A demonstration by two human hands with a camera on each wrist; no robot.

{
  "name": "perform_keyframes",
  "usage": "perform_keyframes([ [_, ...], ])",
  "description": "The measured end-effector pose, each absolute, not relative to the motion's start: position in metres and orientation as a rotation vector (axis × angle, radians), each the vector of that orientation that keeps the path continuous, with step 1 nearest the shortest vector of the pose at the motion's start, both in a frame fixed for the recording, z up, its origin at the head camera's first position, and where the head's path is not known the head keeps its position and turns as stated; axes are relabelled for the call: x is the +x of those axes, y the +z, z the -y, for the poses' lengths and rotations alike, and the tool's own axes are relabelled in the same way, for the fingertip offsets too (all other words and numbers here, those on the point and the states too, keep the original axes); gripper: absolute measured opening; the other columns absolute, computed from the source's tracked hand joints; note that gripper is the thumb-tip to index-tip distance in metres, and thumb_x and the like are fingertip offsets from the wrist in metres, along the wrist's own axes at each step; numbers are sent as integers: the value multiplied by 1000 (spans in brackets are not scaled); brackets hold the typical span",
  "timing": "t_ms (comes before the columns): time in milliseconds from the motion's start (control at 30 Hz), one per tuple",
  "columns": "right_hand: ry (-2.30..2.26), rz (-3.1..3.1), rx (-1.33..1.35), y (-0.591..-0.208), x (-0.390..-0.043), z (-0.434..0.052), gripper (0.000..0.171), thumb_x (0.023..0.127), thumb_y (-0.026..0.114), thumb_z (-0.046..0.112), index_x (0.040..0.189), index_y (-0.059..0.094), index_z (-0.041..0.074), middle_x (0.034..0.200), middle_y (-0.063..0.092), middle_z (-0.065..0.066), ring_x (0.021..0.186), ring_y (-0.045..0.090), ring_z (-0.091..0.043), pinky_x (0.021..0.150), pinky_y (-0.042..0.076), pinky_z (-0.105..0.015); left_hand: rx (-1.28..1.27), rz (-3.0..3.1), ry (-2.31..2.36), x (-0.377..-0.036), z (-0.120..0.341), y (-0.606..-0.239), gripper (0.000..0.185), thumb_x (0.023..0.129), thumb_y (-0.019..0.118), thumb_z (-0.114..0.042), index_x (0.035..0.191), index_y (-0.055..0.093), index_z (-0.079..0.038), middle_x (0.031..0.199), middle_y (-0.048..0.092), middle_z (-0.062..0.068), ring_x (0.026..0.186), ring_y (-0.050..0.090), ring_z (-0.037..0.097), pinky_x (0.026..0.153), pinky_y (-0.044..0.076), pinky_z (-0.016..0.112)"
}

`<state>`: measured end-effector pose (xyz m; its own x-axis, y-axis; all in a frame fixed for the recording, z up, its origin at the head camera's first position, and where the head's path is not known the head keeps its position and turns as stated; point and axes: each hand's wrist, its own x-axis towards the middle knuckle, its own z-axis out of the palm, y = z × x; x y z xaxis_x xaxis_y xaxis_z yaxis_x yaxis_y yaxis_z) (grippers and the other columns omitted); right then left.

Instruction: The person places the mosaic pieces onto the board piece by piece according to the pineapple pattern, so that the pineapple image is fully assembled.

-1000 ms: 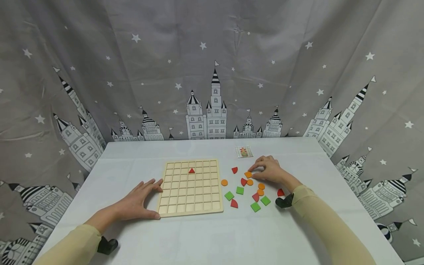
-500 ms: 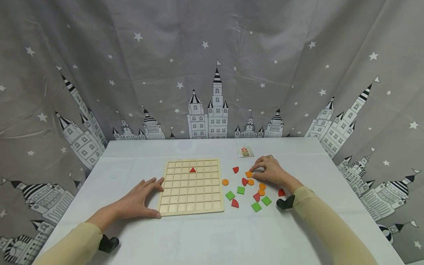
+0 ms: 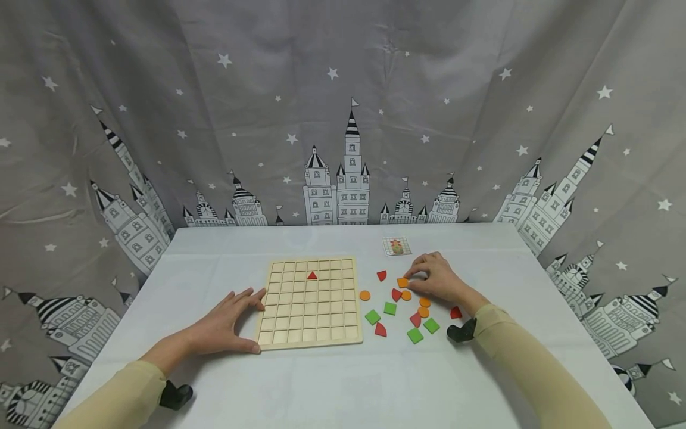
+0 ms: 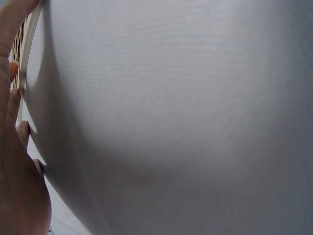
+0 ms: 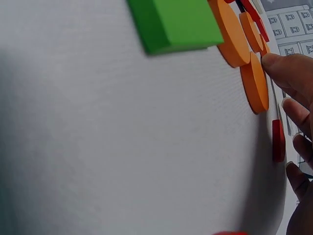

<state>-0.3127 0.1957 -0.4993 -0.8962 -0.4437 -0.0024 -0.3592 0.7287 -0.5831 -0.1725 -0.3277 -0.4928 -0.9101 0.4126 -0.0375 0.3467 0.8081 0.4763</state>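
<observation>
head view: left hand (image 3: 225, 326) lies flat on the white table (image 3: 332, 381), fingers straight and spread against the left edge of the wooden grid board (image 3: 309, 302), thumb at its near corner; it looks like bracing, so the board does not slide. one red triangle (image 3: 312, 275) sits in a cell near the board's far edge. right hand (image 3: 438, 277) reaches among the loose pieces right of the board, fingers curled, tips pinching an orange piece (image 3: 402, 282) that lies on the table. orange discs, green squares (image 3: 389, 308) and red quarter-shapes lie scattered just beside it, within easy reach. a small pattern card (image 3: 396, 245) lies farther back.

left wrist view: mostly white cloth; the left hand (image 4: 14, 161) shows at the frame edge, fingers straight against the board's rim (image 4: 29, 49).

right wrist view: curled fingertips (image 5: 288, 73) touch an orange disc (image 5: 254, 83); a green square (image 5: 173, 22) lies close by. whether the pinch has closed fully cannot be told here.
</observation>
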Motion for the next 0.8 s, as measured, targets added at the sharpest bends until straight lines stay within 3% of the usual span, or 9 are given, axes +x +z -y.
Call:
perform_keyframes([
  [500,-985,-2790,-607,-492,-309,-181,17,85,83,32,100,79,24,125,59,-2,130,37,-29,115,33,-58,599,-2846,716,-172,328,-492,88,64,80,-76,126,55,-20,165,34,10,152,20,43,123,7,64],
  [800,-1062,-2774,-739,-479,-310,-137,15,87,82,28,100,78,23,128,59,0,133,36,-28,118,31,-56,594,-2847,710,-173,329,-493,88,64,79,-78,127,54,-22,165,33,9,153,20,42,124,6,63],
])
